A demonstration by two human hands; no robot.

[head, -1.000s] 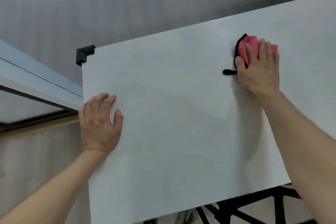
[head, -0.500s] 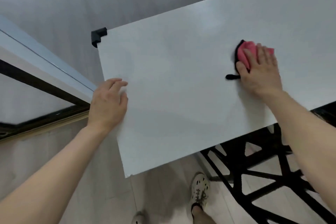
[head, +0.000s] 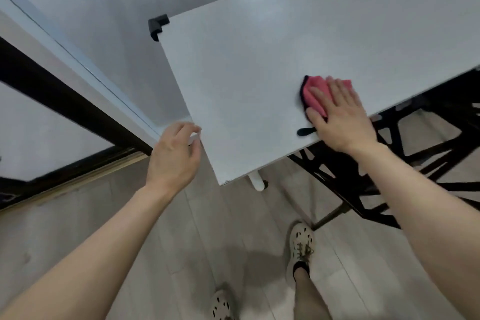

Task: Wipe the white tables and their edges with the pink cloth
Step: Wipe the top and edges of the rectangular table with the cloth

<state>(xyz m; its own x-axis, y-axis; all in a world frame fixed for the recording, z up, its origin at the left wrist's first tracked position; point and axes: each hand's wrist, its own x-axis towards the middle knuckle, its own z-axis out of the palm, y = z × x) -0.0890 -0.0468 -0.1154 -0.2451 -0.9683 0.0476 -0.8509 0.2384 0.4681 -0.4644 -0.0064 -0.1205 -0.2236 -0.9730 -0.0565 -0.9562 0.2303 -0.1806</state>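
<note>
Pink cloth (head: 315, 97) pressed flat under my right hand (head: 340, 117), close to the near edge of the white table (head: 259, 67).
It looks soft, thin and light, so I judge it will bunch or slip out unless my palm bears down on it; the best hold is the present one, fingers straight and spread across its middle, nothing curled round it; for the edges I would likely fold it over the rim and pinch; it shows as a folded pink pad with dark trim on its left side and a black loop (head: 305, 132) poking out by my thumb; my left hand (head: 174, 156) sits at the table's left edge, fingers loosely curled; whether it grips or merely touches that edge I cannot tell; a black corner guard (head: 157, 26) caps the far left corner.
</note>
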